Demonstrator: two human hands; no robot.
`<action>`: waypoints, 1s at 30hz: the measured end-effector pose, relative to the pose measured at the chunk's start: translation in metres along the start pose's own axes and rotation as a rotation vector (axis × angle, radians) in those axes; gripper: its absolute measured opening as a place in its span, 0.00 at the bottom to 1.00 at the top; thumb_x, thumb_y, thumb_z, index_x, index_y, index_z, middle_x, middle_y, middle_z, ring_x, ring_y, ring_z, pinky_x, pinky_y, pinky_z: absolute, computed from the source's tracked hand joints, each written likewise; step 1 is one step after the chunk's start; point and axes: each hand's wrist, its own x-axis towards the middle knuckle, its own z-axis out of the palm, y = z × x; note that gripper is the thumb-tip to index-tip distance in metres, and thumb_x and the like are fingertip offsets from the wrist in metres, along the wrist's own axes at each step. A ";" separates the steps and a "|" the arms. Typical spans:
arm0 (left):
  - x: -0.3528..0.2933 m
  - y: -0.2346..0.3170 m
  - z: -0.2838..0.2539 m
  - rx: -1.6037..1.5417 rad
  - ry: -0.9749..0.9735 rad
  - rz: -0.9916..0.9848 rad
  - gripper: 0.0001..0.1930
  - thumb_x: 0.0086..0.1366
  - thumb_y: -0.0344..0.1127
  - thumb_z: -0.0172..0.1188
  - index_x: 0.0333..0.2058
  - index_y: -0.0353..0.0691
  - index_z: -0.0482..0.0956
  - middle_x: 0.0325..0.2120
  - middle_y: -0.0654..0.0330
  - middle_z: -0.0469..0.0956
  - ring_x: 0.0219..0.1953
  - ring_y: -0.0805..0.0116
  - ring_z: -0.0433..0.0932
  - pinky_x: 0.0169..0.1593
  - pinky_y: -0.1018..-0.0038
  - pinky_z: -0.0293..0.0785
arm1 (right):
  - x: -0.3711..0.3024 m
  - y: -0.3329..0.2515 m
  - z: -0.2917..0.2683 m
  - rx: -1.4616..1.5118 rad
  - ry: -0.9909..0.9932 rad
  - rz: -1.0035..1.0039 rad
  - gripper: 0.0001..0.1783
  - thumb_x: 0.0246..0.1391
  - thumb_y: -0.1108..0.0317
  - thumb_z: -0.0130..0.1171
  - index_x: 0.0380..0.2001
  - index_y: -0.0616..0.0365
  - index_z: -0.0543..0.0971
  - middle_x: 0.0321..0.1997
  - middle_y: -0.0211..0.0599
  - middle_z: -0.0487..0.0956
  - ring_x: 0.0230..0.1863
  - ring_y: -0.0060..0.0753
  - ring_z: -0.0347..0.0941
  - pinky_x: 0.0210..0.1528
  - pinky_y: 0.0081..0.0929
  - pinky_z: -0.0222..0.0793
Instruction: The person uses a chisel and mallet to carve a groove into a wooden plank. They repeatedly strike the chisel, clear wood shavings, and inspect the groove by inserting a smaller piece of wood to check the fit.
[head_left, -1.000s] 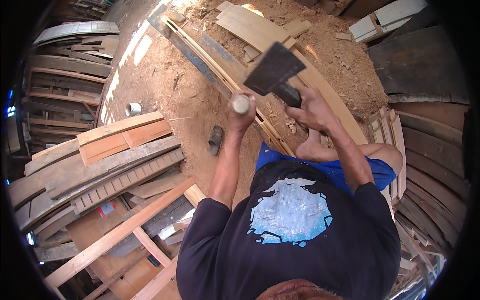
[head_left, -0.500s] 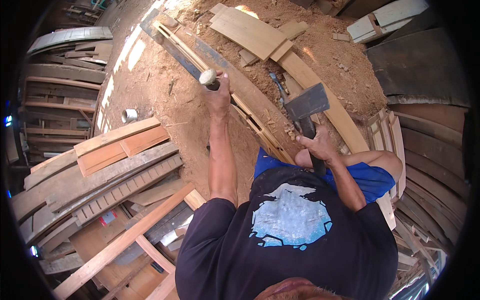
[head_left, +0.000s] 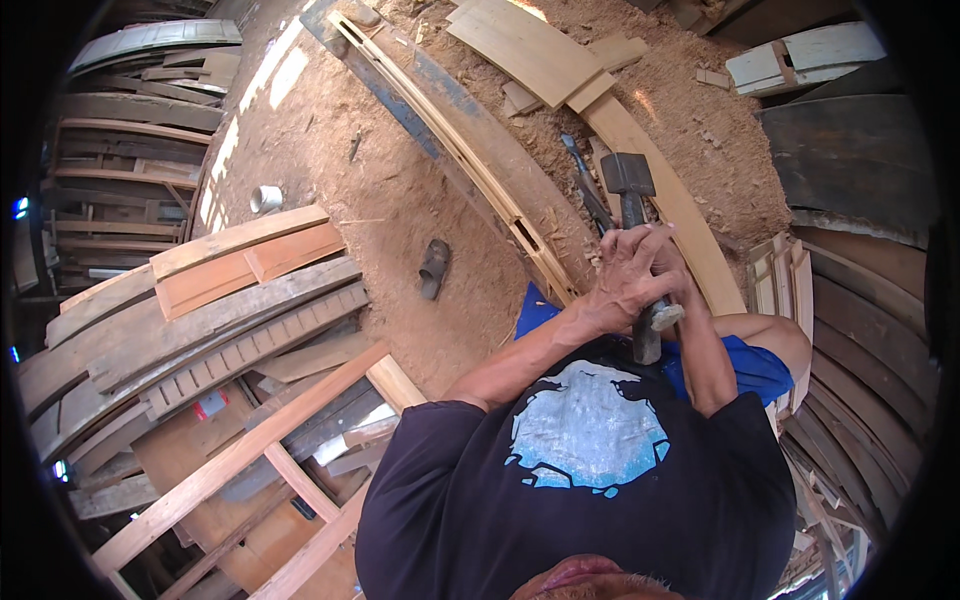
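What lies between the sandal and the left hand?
In the head view, sawdust-strewn ground lies nearest the sandal; then, before the left hand, the slotted strip runs across, lying on a wider beam.

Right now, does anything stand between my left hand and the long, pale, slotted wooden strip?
Nothing visible does. Between your left hand and the slotted strip, just the flat brown plank beneath shows.

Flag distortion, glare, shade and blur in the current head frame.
Head view: fisheye bows the planks at right, corners black; head view: sunlit patches look washed out on the upper-left floor; head view: those planks sit in dimmer light; head view: left hand and hatchet blade show no obvious blur.
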 end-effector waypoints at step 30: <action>-0.079 -0.169 0.002 0.116 0.431 -1.385 0.45 0.61 0.32 0.60 0.73 0.30 0.46 0.64 0.28 0.63 0.65 0.33 0.67 0.69 0.53 0.63 | 0.059 -0.003 -0.263 -1.508 0.635 0.458 0.23 0.50 0.69 0.61 0.50 0.69 0.80 0.54 0.64 0.81 0.56 0.65 0.78 0.60 0.53 0.75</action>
